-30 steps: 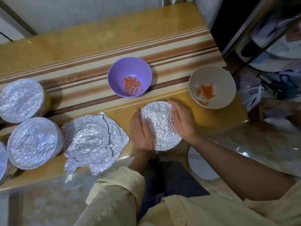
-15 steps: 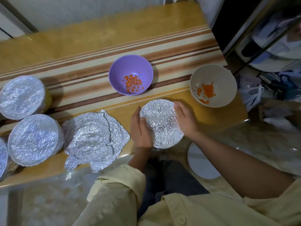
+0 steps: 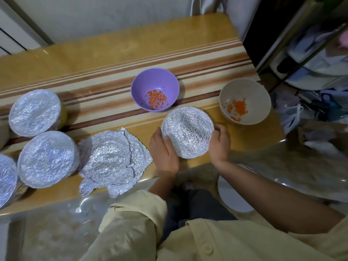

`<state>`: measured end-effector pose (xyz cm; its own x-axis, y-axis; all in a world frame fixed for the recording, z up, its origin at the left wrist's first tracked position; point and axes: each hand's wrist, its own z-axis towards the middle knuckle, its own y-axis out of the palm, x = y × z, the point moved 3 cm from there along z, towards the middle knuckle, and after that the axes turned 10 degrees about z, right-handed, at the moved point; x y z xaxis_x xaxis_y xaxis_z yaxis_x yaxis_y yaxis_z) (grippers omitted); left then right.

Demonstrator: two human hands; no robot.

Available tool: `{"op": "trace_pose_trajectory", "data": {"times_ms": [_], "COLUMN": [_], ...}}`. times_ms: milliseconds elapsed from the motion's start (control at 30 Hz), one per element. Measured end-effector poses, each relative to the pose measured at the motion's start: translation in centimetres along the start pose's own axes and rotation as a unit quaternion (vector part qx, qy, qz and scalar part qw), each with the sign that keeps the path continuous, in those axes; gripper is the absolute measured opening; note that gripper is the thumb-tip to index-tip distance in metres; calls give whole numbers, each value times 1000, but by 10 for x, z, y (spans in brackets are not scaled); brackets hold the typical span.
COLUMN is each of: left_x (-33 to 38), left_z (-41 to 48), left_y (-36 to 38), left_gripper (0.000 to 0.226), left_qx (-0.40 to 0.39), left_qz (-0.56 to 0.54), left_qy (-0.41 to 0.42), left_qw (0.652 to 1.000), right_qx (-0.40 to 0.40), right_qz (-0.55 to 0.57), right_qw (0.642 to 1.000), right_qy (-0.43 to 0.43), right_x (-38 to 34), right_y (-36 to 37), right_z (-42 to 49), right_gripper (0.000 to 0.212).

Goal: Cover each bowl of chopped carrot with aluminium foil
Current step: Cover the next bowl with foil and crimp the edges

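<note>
Two hands are closed on one foil-covered bowl [image 3: 187, 132]. The left hand [image 3: 163, 147] is curled round its left side with the thumb laid on the foil top, and the right hand [image 3: 220, 144] is curled against its right rim. The foil is judged to be in its final pressing-down round the edge. This bowl is stood on the table [image 3: 113, 53] near the front edge, directly before the person.

Just beside the left hand, to its left, a crumpled stack of loose foil sheets [image 3: 113, 159] is laid; the left hand is the nearer one for taking the next sheet.

Two bowls are left uncovered, with chopped carrot [image 3: 156, 98] seen in both. The purple bowl [image 3: 154, 80] is set just beyond the held bowl and slightly left. The beige bowl [image 3: 244, 91] is set beyond the right hand, to its right, and is nearer to that hand.

Three covered bowls [image 3: 47, 159] are grouped at the far left, well apart from both hands, one of them cut by the picture's edge.
</note>
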<state>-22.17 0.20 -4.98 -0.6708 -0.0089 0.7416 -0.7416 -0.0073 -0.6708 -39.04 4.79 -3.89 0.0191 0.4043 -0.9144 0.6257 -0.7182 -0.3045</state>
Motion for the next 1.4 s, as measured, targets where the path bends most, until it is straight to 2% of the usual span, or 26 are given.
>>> {"op": "trace_pose_trajectory", "data": {"times_ms": [100,167,233,333,533,800,900,967,1033,1100,1200,1300,1400], "left_x": [4,7,10,11,2,-2,-3,-2,-3,-9,-18,-23,-28], "left_z": [7,14,17,14,15,19,21,24,27,29,30,26,15], "left_y": [-1,1,6,14,17,15,11,6,-3,-13,-28,-40,-45], "left_gripper": [68,64,63,66,68,61,69,71,67,61,57,52,39], "left_qx": [3,3,-6,-26,-49,-82,-106,-99,-59,-18,12,-3,-31], "left_qz": [9,41,95,145,32,-71,-73,-62,-44,-18,22,30,30], "left_qy": [10,48,82,97,66,10,17,20,19,12,0,-43,-101], "left_qw": [1000,998,992,984,996,994,992,993,997,1000,1000,999,994], "right_qx": [-75,-144,-197,-221,-189,-190,-218,-223,-205,-206,-304,-362,-345], "right_qz": [-57,-101,-190,-289,-185,-173,-194,-226,-235,-211,-193,-246,-308], "right_qw": [988,962,930,898,947,950,941,926,907,877,802,740,740], "right_qy": [-123,-206,-244,-247,-184,-180,-170,-207,-284,-379,-477,-510,-488], "right_x": [-14,-24,-27,-21,-19,-18,-18,-21,-32,-48,-56,-36,-23], "right_y": [0,8,18,27,26,27,26,23,18,16,21,21,19], "right_z": [10,19,27,31,33,33,36,35,28,13,-19,-40,-49], "right_gripper": [44,44,53,60,45,43,46,54,59,49,22,16,37]}}
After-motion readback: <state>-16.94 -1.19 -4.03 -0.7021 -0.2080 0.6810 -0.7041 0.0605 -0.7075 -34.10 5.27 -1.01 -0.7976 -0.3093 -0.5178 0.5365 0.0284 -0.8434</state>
